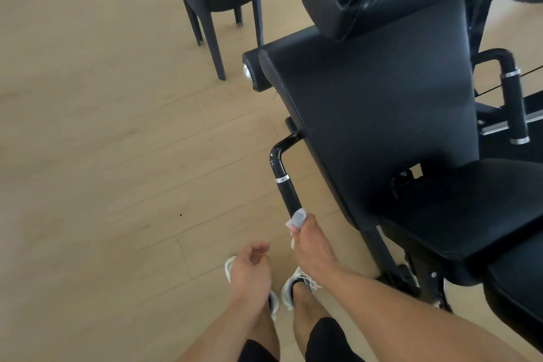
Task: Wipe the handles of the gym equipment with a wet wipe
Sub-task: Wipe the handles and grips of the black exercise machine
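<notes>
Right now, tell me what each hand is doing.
Left hand: open, loosely curled, holding nothing.
Right hand: gripping the wipe around the near handle.

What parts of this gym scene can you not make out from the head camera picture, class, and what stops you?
1. Lower end of the near handle: head view, covered by the right hand and the wet wipe.
2. Rest of the wipe: hidden inside that hand's fingers.
3. Machine: cut off by the top and right edges.
4. Shoes: partly hidden behind the forearms and the left hand.
</notes>
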Demonstrator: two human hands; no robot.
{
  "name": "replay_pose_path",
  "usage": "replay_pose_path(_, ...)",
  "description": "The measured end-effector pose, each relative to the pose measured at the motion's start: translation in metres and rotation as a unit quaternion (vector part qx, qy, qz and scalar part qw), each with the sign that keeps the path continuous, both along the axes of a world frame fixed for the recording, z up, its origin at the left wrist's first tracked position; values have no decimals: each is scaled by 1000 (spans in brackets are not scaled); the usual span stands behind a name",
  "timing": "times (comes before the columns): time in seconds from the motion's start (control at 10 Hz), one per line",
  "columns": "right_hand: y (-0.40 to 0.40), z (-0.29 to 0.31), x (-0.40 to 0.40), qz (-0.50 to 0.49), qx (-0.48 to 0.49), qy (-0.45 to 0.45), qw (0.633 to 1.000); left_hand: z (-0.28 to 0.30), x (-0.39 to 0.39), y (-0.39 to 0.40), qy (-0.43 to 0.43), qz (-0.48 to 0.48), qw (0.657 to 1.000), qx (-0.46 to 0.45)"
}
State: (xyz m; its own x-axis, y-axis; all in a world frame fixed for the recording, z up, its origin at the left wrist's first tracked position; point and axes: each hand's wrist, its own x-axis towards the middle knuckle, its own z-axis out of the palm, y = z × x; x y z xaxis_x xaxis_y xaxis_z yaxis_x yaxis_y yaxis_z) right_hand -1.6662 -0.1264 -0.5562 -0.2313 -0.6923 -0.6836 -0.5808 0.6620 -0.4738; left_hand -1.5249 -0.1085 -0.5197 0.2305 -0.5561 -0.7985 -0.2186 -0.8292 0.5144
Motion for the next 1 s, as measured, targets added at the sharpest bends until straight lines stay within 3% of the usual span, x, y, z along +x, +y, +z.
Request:
replay_pose_path(0.2, -84, 12, 16, 38, -90, -5, 995, -9, 8, 3, -12, 16, 1000, 2)
replay_pose_path(0.3, -35, 1, 8, 54, -38, 19, 998, -1, 15, 10, 0, 13, 1000, 1)
replay_pose_path(0.4, 22, -1, -9, 98, 78, 50, 991, 10, 22, 20, 1, 14, 1000, 10)
replay_pose_path(0.5, 43, 15, -28, 196, 225, 58, 953, 24, 33, 35, 5, 31, 999, 16)
replay_pose_path(0.6, 47, 38, -27, 208, 246, 10, 946, 53, 47, 48, 13, 41, 999, 31)
replay_pose_path(0.7, 43, 103, 3, 156, 160, -73, 972, 86, 59, 59, 42, 77, 996, 27)
replay_pose_path(0.8, 30, 164, 32, 178, 116, -165, 963, 123, 66, 68, 89, 152, 984, 24)
replay_pose_path(0.9, 23, 206, 44, 249, 112, -226, 935, 160, 66, 75, 184, 244, 952, 5)
replay_pose_path(1.0, 18, 237, 49, 350, 102, -228, 903, 196, 59, 86, 230, 290, 927, -52)
